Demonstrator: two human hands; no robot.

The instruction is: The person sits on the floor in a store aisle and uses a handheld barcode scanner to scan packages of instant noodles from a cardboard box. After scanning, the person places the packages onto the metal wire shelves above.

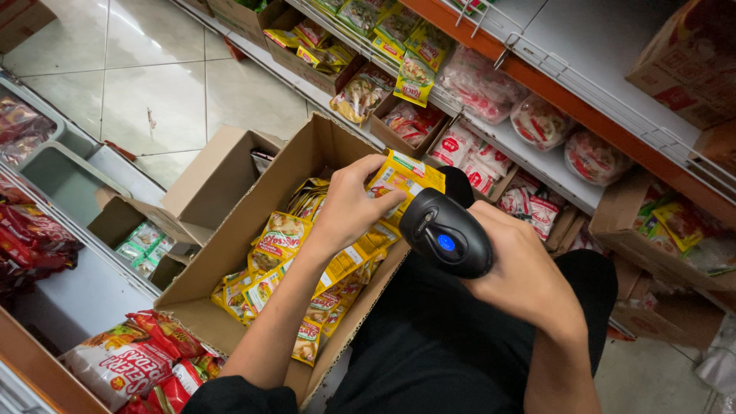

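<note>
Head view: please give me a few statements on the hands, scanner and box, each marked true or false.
1. The right hand holds a black scanner. True.
2. The left hand holds a yellow sachet. True.
3. The cardboard box is empty. False: it holds many yellow sachets.
4. The scanner shows a red light. False: its light is blue.
5. The left hand is flat on the floor. False: it is raised over the box.
</note>
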